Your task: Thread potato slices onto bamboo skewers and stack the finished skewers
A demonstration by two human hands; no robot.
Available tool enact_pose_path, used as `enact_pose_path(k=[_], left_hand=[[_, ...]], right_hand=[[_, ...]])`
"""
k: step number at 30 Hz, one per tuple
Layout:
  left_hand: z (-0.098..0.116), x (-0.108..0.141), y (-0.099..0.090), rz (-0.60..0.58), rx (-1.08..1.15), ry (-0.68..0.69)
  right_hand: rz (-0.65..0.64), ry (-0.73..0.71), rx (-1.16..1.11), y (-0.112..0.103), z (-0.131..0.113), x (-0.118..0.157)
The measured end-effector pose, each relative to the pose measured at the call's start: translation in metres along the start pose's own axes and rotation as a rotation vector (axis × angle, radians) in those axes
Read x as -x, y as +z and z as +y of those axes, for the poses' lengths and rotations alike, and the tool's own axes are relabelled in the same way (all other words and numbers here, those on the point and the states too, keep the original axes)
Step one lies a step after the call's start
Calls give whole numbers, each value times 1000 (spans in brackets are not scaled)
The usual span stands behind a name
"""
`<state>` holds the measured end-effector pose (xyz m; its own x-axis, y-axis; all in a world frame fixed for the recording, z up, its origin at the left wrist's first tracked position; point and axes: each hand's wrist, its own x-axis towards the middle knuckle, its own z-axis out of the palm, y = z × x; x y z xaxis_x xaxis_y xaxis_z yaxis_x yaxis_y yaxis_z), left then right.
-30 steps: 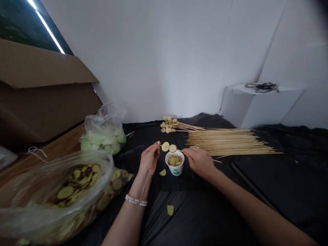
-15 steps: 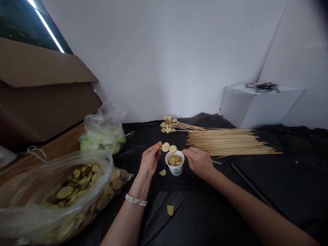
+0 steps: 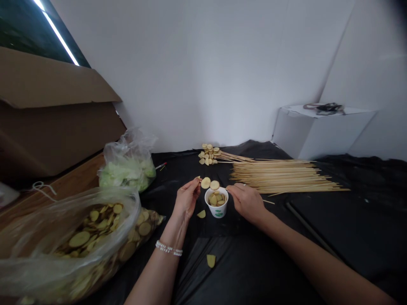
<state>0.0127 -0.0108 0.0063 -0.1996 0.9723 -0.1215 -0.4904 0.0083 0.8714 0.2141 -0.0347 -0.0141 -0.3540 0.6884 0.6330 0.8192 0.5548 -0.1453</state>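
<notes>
My right hand [image 3: 248,201] is closed around a bamboo skewer [image 3: 225,187], which points left across the top of a white paper cup [image 3: 218,210]. Two round potato slices [image 3: 214,185] are threaded on it, side by side. At the skewer's left end, my left hand [image 3: 188,197] is closed in a pinch, with a small piece of potato slice [image 3: 199,177] showing at its fingertips. More potato pieces [image 3: 217,199] fill the cup, which has a green leaf print. One cut slice [image 3: 201,214] lies left of the cup, and another [image 3: 211,260] lies nearer me.
Bare skewers [image 3: 282,177] lie in a wide pile at right. Behind the cup are finished potato skewers [image 3: 209,154]. An open plastic bag of potato slices [image 3: 95,228] and a bag of pale green leaves [image 3: 127,169] stand at left. A cardboard box [image 3: 57,131] is beyond them.
</notes>
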Motion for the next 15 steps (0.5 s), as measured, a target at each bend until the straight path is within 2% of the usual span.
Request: enact_pose_path(k=[8,15], left_hand=[[2,3,4,16,34,-23],[2,6,3,-59,-33,-51]], right_hand=[[44,-14,-7,1,-2,-2],[78,42,-63,-1,1,-4]])
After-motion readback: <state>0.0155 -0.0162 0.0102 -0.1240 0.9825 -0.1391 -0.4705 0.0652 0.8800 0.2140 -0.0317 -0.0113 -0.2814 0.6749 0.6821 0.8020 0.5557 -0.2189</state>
